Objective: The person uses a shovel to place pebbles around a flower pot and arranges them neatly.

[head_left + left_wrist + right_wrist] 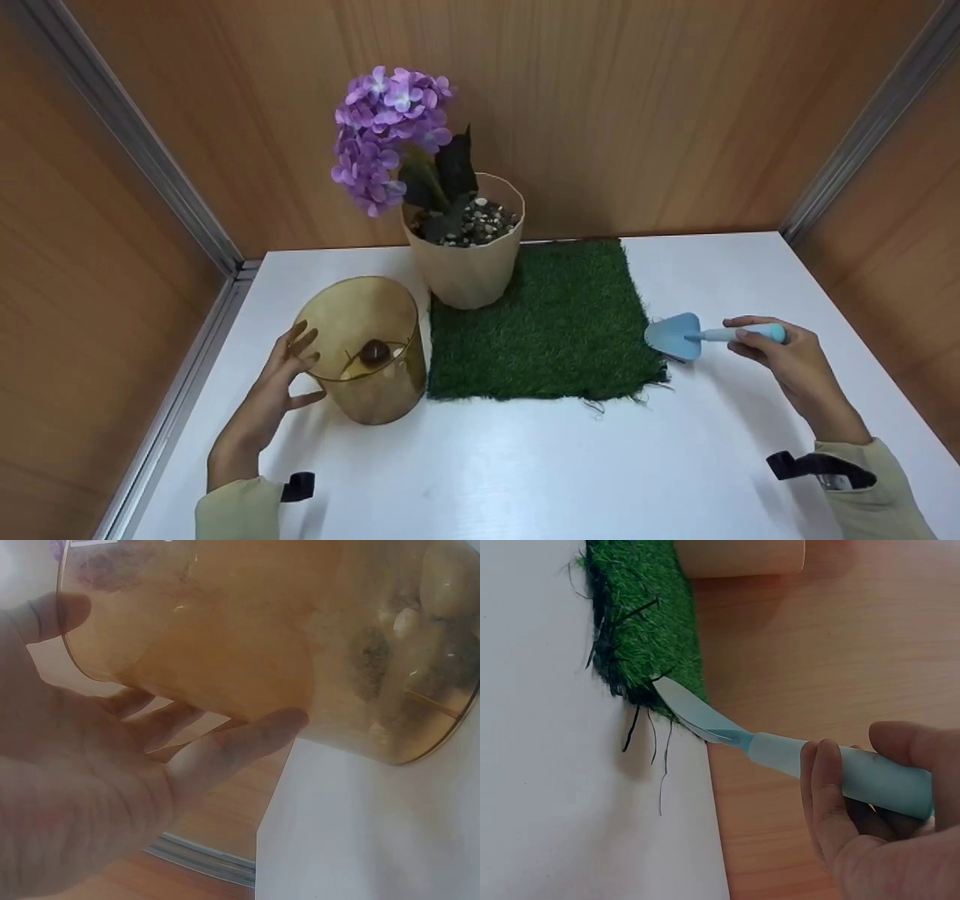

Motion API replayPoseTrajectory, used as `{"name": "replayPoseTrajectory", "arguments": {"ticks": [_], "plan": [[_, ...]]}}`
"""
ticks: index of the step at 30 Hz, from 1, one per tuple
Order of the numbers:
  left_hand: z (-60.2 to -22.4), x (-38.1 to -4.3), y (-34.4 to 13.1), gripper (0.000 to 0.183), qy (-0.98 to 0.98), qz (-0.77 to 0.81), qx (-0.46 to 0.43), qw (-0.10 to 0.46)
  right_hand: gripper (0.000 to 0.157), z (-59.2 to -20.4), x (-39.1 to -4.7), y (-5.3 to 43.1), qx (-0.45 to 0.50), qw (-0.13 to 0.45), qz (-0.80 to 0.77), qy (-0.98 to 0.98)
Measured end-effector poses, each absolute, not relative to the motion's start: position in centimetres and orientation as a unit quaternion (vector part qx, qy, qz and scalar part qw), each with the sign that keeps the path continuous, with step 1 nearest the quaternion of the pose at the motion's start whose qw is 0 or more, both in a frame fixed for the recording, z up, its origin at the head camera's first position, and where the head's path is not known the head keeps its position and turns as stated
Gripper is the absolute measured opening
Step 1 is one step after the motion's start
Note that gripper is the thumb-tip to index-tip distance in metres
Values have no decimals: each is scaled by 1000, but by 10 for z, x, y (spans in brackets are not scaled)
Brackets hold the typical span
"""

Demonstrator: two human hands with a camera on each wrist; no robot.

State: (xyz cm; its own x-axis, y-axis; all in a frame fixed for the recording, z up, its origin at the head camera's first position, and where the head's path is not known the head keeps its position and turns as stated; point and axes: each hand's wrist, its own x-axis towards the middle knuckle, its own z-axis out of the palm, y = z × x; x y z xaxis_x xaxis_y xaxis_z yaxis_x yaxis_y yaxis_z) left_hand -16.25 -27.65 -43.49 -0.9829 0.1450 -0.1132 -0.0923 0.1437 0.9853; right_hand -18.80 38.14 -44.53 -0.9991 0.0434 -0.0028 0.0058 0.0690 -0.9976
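Note:
My left hand (pixel 274 390) rests its spread fingers against the left side of a translucent amber container (pixel 379 405), near the rim. Up close in the left wrist view, fingertips (pixel 289 718) lie along its wall. Inside the container are a dark brown round object (pixel 375 352), thin twig-like pieces and pale stones. My right hand (pixel 799 367) grips a light blue toy trowel (pixel 679 335) by its handle, fingers and thumb around it. The blade points left and overlaps the right edge of a green artificial turf mat (pixel 559 330).
A cream pot (pixel 469 274) stands on the mat's back left corner. It holds dark and white gravel (pixel 487 223) and a purple hydrangea (pixel 390 112) leaning left. Wooden panels (pixel 637 112) with metal corner strips enclose the white table (pixel 487 465) at back and sides.

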Motion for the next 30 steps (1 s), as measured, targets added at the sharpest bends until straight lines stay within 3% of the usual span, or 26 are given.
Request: {"name": "replayPoseTrajectory", "arguments": {"ticks": [30], "plan": [[-433,-149,-285,55,748,646,61,137,46,-449,-183,382,-12,13,683,-730]]}}
